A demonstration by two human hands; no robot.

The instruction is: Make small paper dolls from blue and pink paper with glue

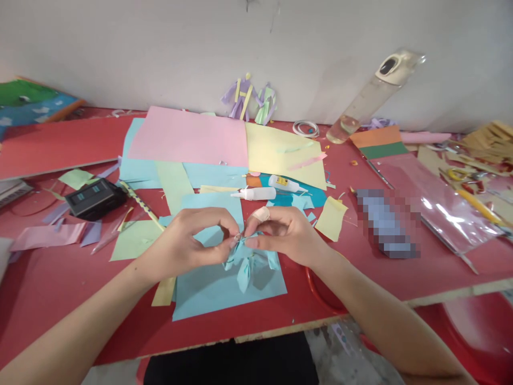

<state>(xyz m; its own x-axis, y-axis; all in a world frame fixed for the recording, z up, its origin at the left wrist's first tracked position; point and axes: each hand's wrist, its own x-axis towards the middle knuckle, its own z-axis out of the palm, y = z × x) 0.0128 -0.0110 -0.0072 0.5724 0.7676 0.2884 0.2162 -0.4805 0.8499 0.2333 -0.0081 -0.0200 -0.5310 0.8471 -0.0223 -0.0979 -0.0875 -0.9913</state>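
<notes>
Over a light blue paper sheet [196,286], my left hand [200,235] and my right hand [284,230] meet fingertip to fingertip. Both are closed in a pinch at the top of a blue paper figure [245,267], whose folded pieces hang down below the fingers. A small pale loop [238,237] shows at the left fingertips; its material is unclear. One right finger wears a beige bandage [261,214]. Just beyond the hands lie a white glue bottle [258,193] and a second small bottle with a yellow label [284,184]. The fingers partly cover the figure's top.
Pink paper [192,136] and yellow paper [284,152] lie toward the wall. Two paper dolls [242,99] lean there. A clear water bottle [366,99] stands back right. A black device [95,199] sits left, a pixelated object [387,222] right. Scissors [460,174] lie far right.
</notes>
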